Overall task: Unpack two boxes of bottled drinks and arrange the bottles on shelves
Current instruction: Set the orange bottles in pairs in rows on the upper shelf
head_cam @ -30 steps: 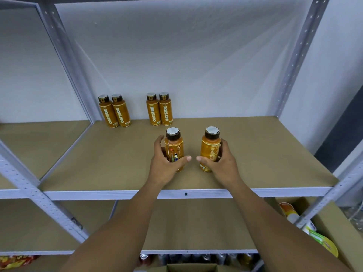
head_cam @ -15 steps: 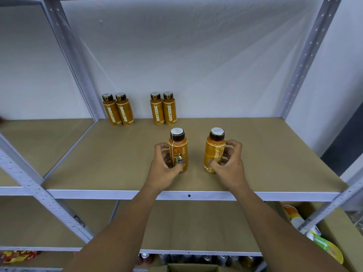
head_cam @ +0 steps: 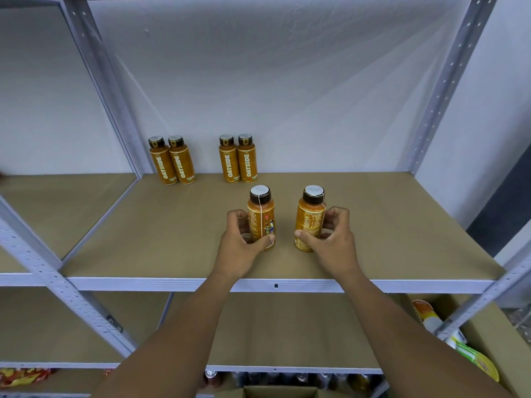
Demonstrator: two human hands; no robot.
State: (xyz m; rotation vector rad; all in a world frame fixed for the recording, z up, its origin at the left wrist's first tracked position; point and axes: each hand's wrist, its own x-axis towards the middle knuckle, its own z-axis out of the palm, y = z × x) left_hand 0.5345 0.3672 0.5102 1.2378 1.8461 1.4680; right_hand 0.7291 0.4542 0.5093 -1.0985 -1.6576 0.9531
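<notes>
The left hand (head_cam: 242, 249) grips a smooth, round orange plastic bottle (head_cam: 261, 218) (dark cap) on the flat brown board shelf (head_cam: 161, 231); at 3 o'clock, the right hand (head_cam: 332, 248) grips its twin (head_cam: 309, 219).

Box (head_cam: 275, 392) cut off by bottom edge. Items (head_cam: 324, 379) below lowest rail (head_cam: 287, 369) dark, mostly hidden, unidentifiable. Red packet (head_cam: 20, 376) cut by left edge. Bottle (head_cam: 309, 224) fine print unreadable.

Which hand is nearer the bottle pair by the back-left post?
Left. The left hand grips a bottle in front and right of that pair; the right hand grips another bottle farther right.
</notes>
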